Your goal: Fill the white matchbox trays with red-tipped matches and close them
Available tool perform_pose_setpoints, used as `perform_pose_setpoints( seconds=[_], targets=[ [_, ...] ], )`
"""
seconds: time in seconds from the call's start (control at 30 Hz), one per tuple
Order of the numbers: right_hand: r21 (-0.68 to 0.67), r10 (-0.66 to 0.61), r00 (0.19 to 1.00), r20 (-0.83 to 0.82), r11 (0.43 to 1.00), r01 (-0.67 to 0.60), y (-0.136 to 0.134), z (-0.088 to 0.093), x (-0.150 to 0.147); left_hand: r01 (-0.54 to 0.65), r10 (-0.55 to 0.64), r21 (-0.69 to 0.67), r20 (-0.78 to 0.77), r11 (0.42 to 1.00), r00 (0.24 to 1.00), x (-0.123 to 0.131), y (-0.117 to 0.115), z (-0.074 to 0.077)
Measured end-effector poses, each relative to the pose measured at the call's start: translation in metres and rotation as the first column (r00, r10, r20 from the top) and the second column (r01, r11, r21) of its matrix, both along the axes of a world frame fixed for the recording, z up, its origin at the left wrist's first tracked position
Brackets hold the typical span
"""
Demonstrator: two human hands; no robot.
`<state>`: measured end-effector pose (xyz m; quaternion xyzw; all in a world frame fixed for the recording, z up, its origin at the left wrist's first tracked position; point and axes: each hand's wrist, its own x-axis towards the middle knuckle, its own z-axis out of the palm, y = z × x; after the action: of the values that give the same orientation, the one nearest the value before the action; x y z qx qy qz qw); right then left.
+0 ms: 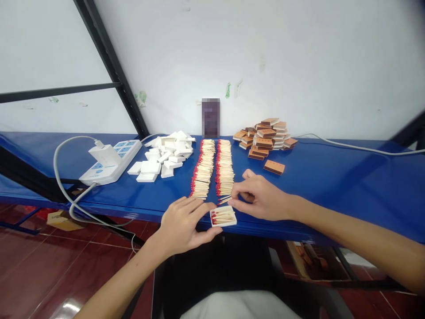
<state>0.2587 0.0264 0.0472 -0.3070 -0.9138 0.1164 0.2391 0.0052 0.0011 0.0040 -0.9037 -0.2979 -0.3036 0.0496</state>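
Observation:
A small white matchbox tray (234, 222) with several red-tipped matches in it is gripped between the thumb and fingers of my left hand (186, 223), at the front edge of the blue shelf. Just above it, my right hand (257, 197) pinches a few matches (225, 200), their red heads pointing left. Behind my hands lie two long rows of matches, the left row (203, 170) and the right row (226, 166), with red heads mostly to the left.
White empty trays (166, 155) are heaped at left, beside a power strip (113, 161) with a plugged-in charger. Brown matchbox covers (265, 137) are piled at right, with one cover (274, 167) apart. A blurred dark rectangle (210, 117) leans on the wall. Blue shelf (332, 186) continues right.

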Motion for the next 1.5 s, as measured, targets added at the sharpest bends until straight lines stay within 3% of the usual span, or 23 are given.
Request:
perform_pose_setpoints(
  seconds=[0.17, 0.33, 0.47, 0.6, 0.9, 1.13, 1.27, 1.5],
  targets=[
    [0.036, -0.011, 0.999, 0.038, 0.999, 0.01, 0.007, -0.001, 0.01, -0.024, 0.034, -0.23, 0.039, 0.973, 0.999, -0.003, -0.004, 0.01],
    [0.053, 0.125, 0.988, 0.091, 0.99, -0.13, 0.011, -0.007, 0.013, -0.035, 0.032, -0.302, -0.015, 0.953, 0.999, -0.003, -0.005, 0.018],
    [0.161, 0.216, 0.976, -0.004, 0.964, -0.212, 0.007, -0.007, 0.011, -0.05, 0.045, -0.324, -0.023, 0.945, 0.999, -0.002, -0.005, 0.019],
    [0.214, 0.288, 0.957, -0.032, 0.937, -0.275, 0.0, -0.002, 0.01, -0.068, 0.059, -0.264, -0.044, 0.962, 0.997, 0.001, -0.005, 0.014],
    [-0.009, 0.308, 0.947, 0.091, 0.951, -0.309, 0.001, -0.004, 0.009, -0.03, 0.017, -0.186, -0.069, 0.982, 0.997, 0.001, -0.003, 0.008],
    [0.208, 0.116, 0.993, 0.028, 0.971, -0.119, 0.008, -0.005, 0.013, 0.003, -0.003, -0.01, 0.053, 1.0, 0.999, -0.004, -0.003, -0.002],
    [0.196, 0.074, 0.989, 0.13, 0.976, -0.099, 0.012, -0.006, 0.014, 0.061, -0.066, 0.057, 0.091, 0.997, 0.994, -0.006, -0.002, -0.005],
    [0.157, 0.064, 0.972, 0.227, 0.982, -0.102, 0.012, -0.007, 0.012, 0.12, -0.122, 0.044, 0.036, 0.992, 0.992, -0.006, 0.0, -0.006]
  ],
)
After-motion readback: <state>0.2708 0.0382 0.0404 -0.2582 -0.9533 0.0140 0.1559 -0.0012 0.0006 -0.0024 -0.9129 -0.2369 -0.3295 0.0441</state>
